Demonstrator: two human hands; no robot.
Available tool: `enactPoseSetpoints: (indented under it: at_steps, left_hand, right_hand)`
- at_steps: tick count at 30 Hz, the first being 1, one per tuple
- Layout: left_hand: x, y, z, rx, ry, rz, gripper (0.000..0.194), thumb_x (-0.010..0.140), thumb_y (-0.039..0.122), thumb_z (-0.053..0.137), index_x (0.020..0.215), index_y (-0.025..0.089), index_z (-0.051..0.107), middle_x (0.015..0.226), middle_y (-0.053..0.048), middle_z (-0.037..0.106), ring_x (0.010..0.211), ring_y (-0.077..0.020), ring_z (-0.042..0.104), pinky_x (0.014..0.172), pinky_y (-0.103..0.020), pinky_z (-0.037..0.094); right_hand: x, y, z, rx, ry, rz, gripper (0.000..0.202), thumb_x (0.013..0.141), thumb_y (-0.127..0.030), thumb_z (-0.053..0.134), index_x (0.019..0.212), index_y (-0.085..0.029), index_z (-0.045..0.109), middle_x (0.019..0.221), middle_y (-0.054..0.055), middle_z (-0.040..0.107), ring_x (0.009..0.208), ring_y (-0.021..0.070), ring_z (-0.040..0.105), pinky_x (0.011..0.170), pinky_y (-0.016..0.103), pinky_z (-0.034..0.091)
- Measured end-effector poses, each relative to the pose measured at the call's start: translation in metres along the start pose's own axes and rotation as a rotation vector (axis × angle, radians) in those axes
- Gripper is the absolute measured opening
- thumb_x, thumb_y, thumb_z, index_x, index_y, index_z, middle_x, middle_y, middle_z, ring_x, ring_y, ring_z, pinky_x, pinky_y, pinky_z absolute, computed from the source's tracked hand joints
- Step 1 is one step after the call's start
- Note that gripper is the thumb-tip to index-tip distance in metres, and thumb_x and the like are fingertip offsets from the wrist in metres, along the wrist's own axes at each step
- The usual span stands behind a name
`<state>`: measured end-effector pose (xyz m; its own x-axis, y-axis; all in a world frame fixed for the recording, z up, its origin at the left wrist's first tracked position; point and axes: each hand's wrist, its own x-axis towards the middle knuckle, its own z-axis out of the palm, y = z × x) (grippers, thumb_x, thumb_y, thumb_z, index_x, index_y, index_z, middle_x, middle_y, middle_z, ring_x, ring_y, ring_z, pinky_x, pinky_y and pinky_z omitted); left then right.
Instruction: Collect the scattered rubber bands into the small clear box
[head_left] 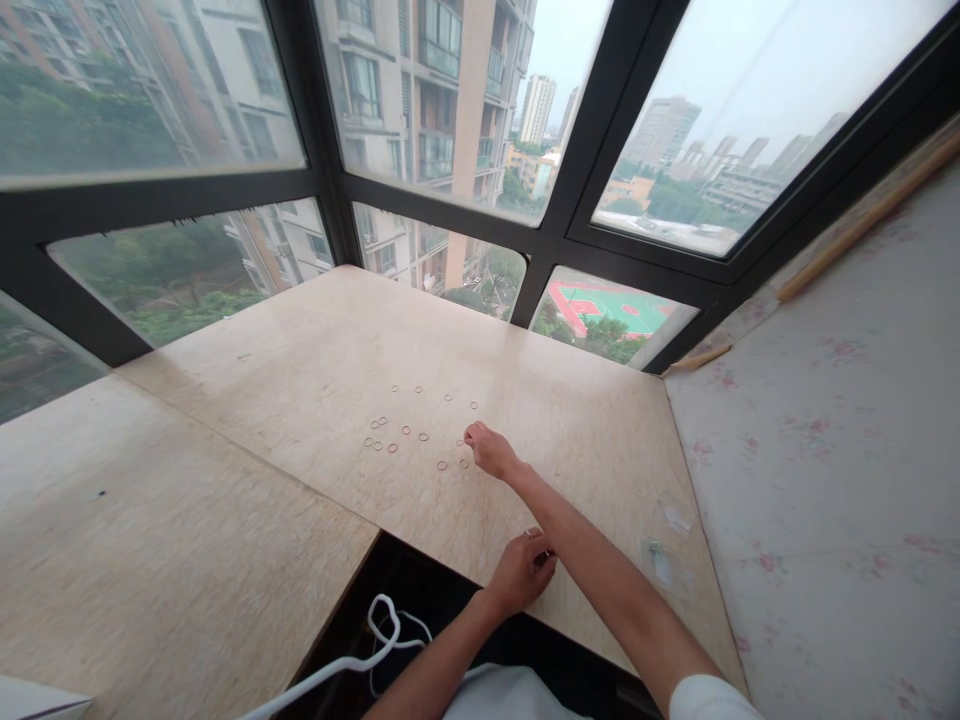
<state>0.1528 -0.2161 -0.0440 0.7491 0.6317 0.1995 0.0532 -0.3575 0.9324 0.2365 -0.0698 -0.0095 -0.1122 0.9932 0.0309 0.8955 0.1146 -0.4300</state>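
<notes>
Right hand (491, 451): fingers (470, 432) are sitting close together; whether they are gripping anything, I cannot tell.
Nearest thin ring (459, 443): lying on the desk (300, 340) right beside the fingertips, toward eight o'clock.
Other rings (406, 430): spreading from six round to twelve o'clock.
Left hand (521, 573): resting toward half past five, fingers curling, contents unclear.

White cable (349, 664) low down, floral wallpaper (840, 450) at right, sports court (619, 310) beyond dark window frames (553, 245).
</notes>
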Motion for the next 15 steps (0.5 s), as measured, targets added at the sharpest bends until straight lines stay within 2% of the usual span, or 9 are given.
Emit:
enactPoseSetpoints:
  at_steps: [4, 8, 12, 15]
  left_hand:
    - [0.000, -0.005, 0.002, 0.018, -0.009, -0.008, 0.016, 0.079, 0.010, 0.048, 0.083, 0.016, 0.062, 0.079, -0.003, 0.057, 0.068, -0.0129, 0.052, 0.063, -0.023, 0.040]
    - [0.001, -0.007, 0.004, 0.014, 0.002, -0.014, 0.017, 0.081, 0.011, 0.048, 0.086, 0.016, 0.064, 0.083, -0.005, 0.060, 0.072, -0.0137, 0.055, 0.066, -0.024, 0.042]
    - [0.003, -0.005, 0.002, 0.030, -0.013, -0.010, 0.017, 0.083, 0.012, 0.047, 0.086, 0.017, 0.063, 0.083, -0.004, 0.061, 0.075, -0.0141, 0.056, 0.069, -0.025, 0.043]
    - [0.005, -0.004, 0.000, 0.028, -0.029, -0.009, 0.016, 0.085, 0.016, 0.046, 0.086, 0.017, 0.062, 0.084, -0.005, 0.062, 0.077, -0.0147, 0.057, 0.070, -0.026, 0.045]
  right_hand:
    - [-0.040, 0.005, -0.013, 0.155, 0.154, 0.048, 0.017, 0.093, -0.022, 0.036, 0.090, -0.018, 0.052, 0.088, 0.004, 0.060, 0.076, 0.0127, 0.056, 0.071, 0.024, 0.043]
    - [-0.094, 0.015, -0.023, 0.341, 0.329, 0.182, 0.023, 0.095, -0.033, 0.032, 0.093, -0.017, 0.049, 0.069, -0.001, 0.055, 0.056, 0.0099, 0.053, 0.057, 0.021, 0.044]
    - [-0.153, 0.031, -0.028, 0.710, 0.642, 0.371, 0.026, 0.088, -0.043, 0.048, 0.088, -0.018, 0.053, 0.065, -0.003, 0.054, 0.054, 0.0101, 0.053, 0.052, 0.021, 0.044]
    - [-0.201, 0.046, -0.033, 0.758, 0.792, 0.501, 0.028, 0.082, -0.045, 0.057, 0.085, -0.017, 0.056, 0.067, -0.001, 0.056, 0.056, 0.0102, 0.053, 0.053, 0.022, 0.044]
